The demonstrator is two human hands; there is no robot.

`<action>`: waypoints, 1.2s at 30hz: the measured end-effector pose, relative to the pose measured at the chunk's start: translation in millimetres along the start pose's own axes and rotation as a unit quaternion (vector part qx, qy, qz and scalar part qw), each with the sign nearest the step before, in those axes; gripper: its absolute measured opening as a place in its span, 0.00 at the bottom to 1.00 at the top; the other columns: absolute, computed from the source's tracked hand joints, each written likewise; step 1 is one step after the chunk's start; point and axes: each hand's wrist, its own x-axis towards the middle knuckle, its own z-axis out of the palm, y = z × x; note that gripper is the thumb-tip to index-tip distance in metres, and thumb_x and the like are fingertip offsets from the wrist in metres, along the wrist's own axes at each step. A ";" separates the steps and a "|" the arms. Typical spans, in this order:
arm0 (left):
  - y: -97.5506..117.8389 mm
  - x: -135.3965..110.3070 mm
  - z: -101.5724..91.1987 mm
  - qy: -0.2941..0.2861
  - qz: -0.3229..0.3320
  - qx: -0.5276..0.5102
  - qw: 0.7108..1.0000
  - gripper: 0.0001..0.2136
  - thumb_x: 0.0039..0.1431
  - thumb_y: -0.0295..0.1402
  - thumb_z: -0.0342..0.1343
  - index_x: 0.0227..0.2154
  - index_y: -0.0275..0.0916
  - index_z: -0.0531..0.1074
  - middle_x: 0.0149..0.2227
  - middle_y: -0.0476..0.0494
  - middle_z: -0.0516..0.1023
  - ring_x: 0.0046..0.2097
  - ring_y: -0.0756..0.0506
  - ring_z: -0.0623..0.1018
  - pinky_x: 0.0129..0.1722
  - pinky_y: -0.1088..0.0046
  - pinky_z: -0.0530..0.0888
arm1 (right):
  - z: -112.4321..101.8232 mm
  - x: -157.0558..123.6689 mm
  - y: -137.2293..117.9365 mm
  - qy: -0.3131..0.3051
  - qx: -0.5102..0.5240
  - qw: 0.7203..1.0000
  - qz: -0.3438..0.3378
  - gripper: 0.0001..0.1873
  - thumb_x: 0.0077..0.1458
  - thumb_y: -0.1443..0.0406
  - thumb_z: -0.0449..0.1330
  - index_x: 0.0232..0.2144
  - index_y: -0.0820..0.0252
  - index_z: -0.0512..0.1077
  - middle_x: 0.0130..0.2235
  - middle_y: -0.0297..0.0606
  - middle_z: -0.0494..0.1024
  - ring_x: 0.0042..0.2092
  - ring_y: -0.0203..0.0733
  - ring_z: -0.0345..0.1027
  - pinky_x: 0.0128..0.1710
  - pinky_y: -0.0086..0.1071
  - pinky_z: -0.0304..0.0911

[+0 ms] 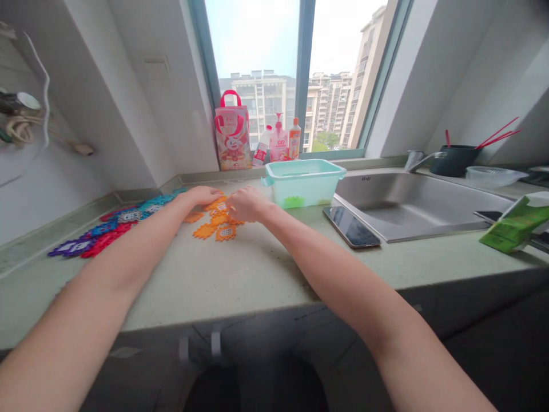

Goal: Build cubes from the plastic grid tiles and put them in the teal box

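Note:
Several flat orange pieces with jagged, gear-like edges (205,230) lie in a loose heap on the counter, some with a white printed patch. At the heap's far left edge, my left hand (206,195) rests low with its fingers stretched out toward the orange pieces. From the right, my right hand (249,203) reaches into the heap, its fingers curled and closed at an orange piece; the fingertips are partly hidden. Beyond my left forearm, similar pieces in red (106,239), purple (71,247) and blue (100,229) are spread out, partly covered by the arm.
A mint-green plastic tub (305,184) with something green inside stands right of my hands. A phone (351,226) lies before the steel sink (412,200). A gift bag (233,140) and bottles (279,143) line the windowsill. A green carton (512,226) is far right.

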 end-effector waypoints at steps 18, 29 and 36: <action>-62.6 -142.9 -22.9 0.108 -0.016 0.050 0.993 0.22 0.67 0.38 0.49 0.60 0.47 0.78 0.50 0.42 0.86 0.50 0.38 0.84 0.52 0.67 0.76 | 4.2 -5.5 0.7 -0.015 0.010 0.999 0.033 0.17 0.66 0.61 0.57 0.50 0.51 0.83 0.49 0.45 0.86 0.50 0.51 0.80 0.49 0.36 0.68; -43.2 -277.5 26.5 0.084 0.064 -0.030 0.994 0.31 0.73 0.55 0.40 0.73 0.50 0.62 0.76 0.43 0.58 0.75 0.38 0.59 0.73 0.55 0.58 | 12.2 -5.9 -4.2 -0.010 0.030 0.999 0.037 0.18 0.66 0.61 0.56 0.51 0.51 0.83 0.49 0.45 0.86 0.50 0.52 0.81 0.49 0.37 0.69; -90.0 -271.3 28.7 0.105 0.016 -0.024 0.994 0.28 0.72 0.49 0.42 0.65 0.46 0.73 0.67 0.42 0.74 0.67 0.38 0.71 0.68 0.58 0.64 | -21.0 -16.4 -2.5 0.060 0.062 0.996 0.036 0.17 0.68 0.61 0.57 0.53 0.52 0.82 0.53 0.42 0.85 0.55 0.51 0.78 0.55 0.39 0.67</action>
